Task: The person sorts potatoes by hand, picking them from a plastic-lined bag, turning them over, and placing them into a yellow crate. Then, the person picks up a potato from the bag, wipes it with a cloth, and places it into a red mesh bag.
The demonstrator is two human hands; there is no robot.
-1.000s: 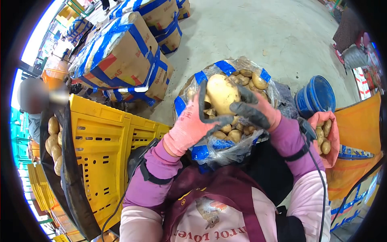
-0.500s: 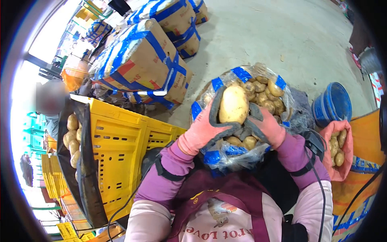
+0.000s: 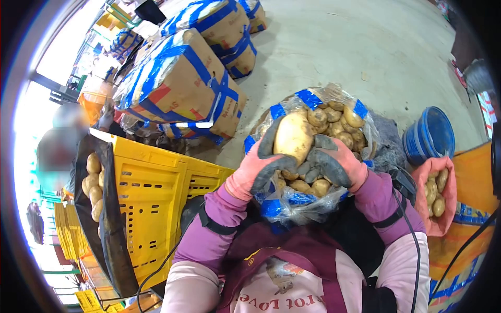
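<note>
A large, pale yellow potato (image 3: 293, 136) with a few dark specks is held up over a plastic-lined basket (image 3: 334, 93). My left hand (image 3: 263, 164), in a pink glove with grey-coated palm and fingers, wraps its left side and underside. From the lower right, my right hand (image 3: 340, 160), gloved alike, has its curled fingers against the same potato. Smaller brown potatoes (image 3: 336, 125) fill the basket below. Blue tape fixes the clear plastic to the basket's rim. The potato and gloves hide part of the basket's contents.
Yellow plastic crates (image 3: 151, 193) stand at left, with potatoes (image 3: 94, 182) in a dark liner. Blue-taped cartons (image 3: 177, 78) sit behind. At right are a blue bucket (image 3: 429, 134) and a pink sack (image 3: 421, 208) of potatoes. Another person (image 3: 57, 141) stands far left.
Both hands and the large potato have shifted slightly left, and the potato has tilted. My right fingers have slid lower along its right side. The other person's position at far left has changed.
</note>
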